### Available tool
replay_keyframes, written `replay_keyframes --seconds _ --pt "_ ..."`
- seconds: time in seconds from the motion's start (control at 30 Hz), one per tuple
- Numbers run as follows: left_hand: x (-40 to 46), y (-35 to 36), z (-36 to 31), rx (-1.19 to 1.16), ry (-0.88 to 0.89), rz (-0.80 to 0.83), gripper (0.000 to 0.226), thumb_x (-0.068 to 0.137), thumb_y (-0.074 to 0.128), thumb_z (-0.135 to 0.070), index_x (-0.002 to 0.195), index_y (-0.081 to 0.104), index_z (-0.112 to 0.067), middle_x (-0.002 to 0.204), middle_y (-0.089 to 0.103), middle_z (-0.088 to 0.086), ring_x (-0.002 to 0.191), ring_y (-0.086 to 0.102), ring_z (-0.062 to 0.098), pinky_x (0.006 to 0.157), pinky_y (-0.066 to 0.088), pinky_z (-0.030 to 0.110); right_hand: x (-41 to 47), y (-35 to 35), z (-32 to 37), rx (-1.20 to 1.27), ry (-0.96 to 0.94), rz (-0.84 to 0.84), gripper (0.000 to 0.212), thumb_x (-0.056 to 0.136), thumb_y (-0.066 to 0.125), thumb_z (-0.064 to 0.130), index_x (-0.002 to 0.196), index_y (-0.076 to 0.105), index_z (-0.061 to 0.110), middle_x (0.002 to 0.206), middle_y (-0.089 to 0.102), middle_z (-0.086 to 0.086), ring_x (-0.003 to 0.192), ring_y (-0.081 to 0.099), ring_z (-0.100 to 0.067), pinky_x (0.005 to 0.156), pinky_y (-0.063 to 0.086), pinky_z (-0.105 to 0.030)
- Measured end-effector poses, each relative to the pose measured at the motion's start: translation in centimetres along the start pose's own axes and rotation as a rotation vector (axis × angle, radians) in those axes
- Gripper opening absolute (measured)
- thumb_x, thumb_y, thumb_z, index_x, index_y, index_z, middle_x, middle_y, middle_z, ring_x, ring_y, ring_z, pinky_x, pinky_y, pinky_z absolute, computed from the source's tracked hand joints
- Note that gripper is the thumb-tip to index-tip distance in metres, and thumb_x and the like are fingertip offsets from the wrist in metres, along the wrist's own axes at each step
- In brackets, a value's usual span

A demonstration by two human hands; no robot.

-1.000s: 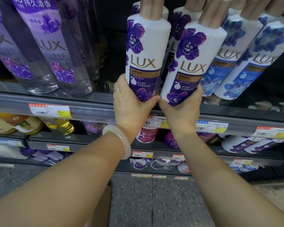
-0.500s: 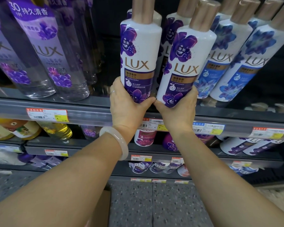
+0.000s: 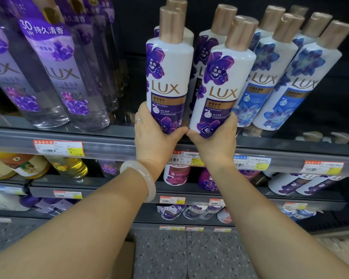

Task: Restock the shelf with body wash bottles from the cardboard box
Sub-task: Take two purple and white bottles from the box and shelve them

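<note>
Two white LUX body wash bottles with purple flowers and gold caps stand side by side at the front edge of the upper shelf point(image 3: 113, 137). My left hand point(image 3: 153, 135) grips the base of the left bottle point(image 3: 167, 77). My right hand point(image 3: 216, 137) holds the base of the right bottle point(image 3: 222, 85), which leans slightly right. Both thumbs meet between the bottles. More purple-flower bottles point(image 3: 206, 45) stand behind them. A corner of the cardboard box point(image 3: 127, 258) shows at the bottom between my arms.
Clear purple LUX bottles point(image 3: 69, 77) stand to the left, blue-flower LUX bottles point(image 3: 302, 77) to the right. Price tags point(image 3: 58, 148) line the shelf rail. Lower shelves hold yellow, pink and purple bottles. Speckled grey floor point(image 3: 189, 256) lies below.
Both bottles sit lower in the view and their caps now show in full. My hands keep the same hold on their bases.
</note>
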State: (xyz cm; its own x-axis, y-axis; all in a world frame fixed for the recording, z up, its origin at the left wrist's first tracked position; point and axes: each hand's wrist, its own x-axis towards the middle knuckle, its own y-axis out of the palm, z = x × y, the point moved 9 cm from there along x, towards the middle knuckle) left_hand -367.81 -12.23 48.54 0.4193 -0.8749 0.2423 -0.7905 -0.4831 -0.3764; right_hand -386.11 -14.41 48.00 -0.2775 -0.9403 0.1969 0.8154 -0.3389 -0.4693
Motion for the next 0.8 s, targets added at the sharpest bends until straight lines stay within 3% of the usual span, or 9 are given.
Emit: replay_keyframes --seconds 0.1,0.23,0.8 --pt "0.10 -0.03 0.11 0.014 0.011 0.019 0.085 0.063 0.084 -0.026 0.132 0.034 -0.018 0.131 0.045 0.001 0.122 0.043 0.010 0.084 0.035 0.012 0.02 0.02 -0.03 -0.001 0.005 0.004 0.092 0.063 0.085 0.024 0.135 0.030 0.012 0.133 0.044 -0.003 0.126 0.044 -0.017 0.100 0.042 -0.033" --pt "0.44 0.13 0.49 0.031 0.001 0.063 0.091 0.061 0.085 -0.023 0.135 0.031 -0.020 0.133 0.040 0.002 0.126 0.041 0.014 0.091 0.038 0.021 0.15 -0.03 0.01 0.000 0.021 0.009 0.093 0.062 0.086 0.025 0.135 0.030 0.013 0.133 0.045 -0.004 0.126 0.043 -0.019 0.104 0.041 -0.036" --pt "0.29 -0.44 0.11 0.085 -0.006 0.076 0.096 0.060 0.086 -0.021 0.137 0.029 -0.018 0.133 0.038 0.005 0.127 0.038 0.016 0.097 0.037 0.025 -0.29 -0.27 0.14 0.022 0.043 0.071 0.096 0.060 0.086 0.017 0.137 0.028 0.015 0.137 0.040 -0.005 0.130 0.038 -0.018 0.107 0.035 -0.034"
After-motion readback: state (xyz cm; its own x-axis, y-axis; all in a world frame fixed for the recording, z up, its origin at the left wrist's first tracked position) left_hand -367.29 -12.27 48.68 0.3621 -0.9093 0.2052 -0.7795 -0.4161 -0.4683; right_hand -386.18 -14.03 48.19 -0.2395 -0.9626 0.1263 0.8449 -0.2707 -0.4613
